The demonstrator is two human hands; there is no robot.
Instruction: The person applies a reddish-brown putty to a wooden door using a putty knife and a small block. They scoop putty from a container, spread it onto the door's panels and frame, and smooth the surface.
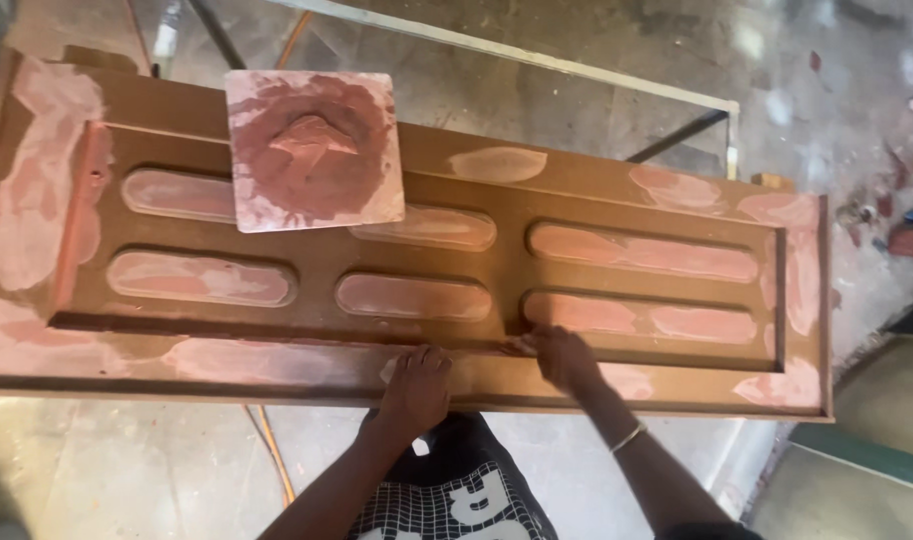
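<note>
- Head view: the long brown door panel (317,278) lies flat across the middle of the frame, its long axis running left to right and dipping slightly toward the right; its left end is cut off by the frame edge.
- Pink filler patches cover its borders and the six oval recesses.
- Bare concrete floor (107,470) lies open below the near edge, lower left.
- Square board (314,148) smeared with pink filler sits on the panel, upper left, hiding part of two recesses.
- My left hand (415,388) presses flat, fingers together, on the near border, lower centre.
- My right hand (564,356) is pinched on something small and pale at the groove; I cannot make out what.
</note>
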